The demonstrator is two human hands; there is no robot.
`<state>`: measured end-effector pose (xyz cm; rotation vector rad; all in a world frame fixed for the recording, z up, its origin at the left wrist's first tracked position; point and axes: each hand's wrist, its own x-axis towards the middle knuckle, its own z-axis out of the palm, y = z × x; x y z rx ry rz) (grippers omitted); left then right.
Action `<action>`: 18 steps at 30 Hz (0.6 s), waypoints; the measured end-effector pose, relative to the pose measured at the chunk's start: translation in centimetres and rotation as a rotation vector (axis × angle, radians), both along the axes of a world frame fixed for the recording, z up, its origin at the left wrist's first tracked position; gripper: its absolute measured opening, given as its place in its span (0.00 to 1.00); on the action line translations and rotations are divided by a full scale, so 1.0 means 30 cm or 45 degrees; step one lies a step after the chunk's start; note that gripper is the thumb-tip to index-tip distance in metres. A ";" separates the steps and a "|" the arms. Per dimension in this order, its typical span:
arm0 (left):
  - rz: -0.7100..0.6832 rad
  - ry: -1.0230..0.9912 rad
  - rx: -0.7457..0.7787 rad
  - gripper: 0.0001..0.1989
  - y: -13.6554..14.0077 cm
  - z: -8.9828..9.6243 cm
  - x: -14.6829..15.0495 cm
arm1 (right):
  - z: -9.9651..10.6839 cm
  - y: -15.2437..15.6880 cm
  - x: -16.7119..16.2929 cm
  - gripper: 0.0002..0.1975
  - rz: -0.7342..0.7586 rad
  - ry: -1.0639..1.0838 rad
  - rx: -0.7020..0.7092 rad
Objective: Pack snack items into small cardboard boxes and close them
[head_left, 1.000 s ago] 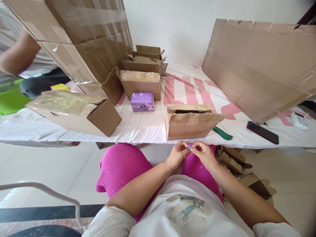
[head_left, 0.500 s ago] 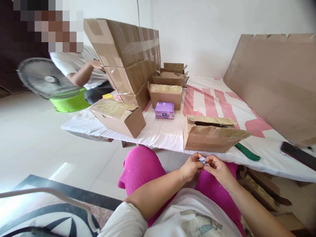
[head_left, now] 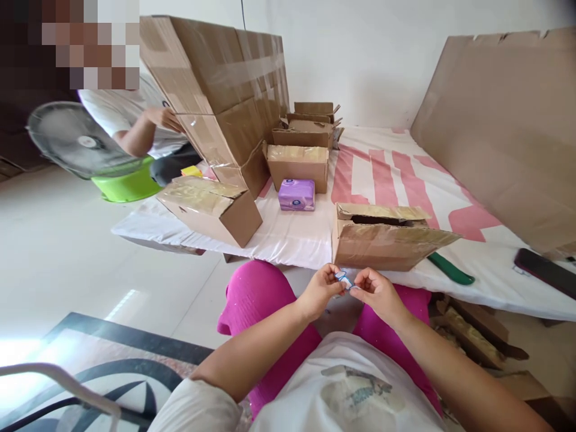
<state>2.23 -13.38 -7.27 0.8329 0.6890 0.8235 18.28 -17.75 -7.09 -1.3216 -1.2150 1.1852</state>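
Just in front of the cardboard box (head_left: pixel 382 247), my left hand (head_left: pixel 321 290) and right hand (head_left: pixel 377 291) pinch a small blue-and-white piece (head_left: pixel 343 279) (can't tell what); best to steady it left, work its edge lightly right.

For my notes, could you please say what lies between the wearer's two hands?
In the head view, a small blue-and-white piece lies between the left hand and right hand.

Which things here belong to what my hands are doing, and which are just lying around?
In use: small blue-and-white piece, in left hand; right hand at its edge.
Apparently lying around: purple packet, green object, phone. Open box: unclear.
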 end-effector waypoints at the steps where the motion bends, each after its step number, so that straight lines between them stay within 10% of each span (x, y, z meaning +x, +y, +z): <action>1: -0.014 0.008 0.037 0.24 -0.001 0.001 -0.008 | -0.005 0.002 -0.008 0.18 0.006 0.014 -0.008; 13: -0.250 -0.066 -0.152 0.26 0.003 -0.037 -0.034 | -0.018 0.006 -0.045 0.19 0.153 0.080 -0.074; 18: -0.126 0.072 0.061 0.25 0.100 0.016 -0.177 | 0.011 0.005 -0.053 0.16 0.287 -0.085 0.000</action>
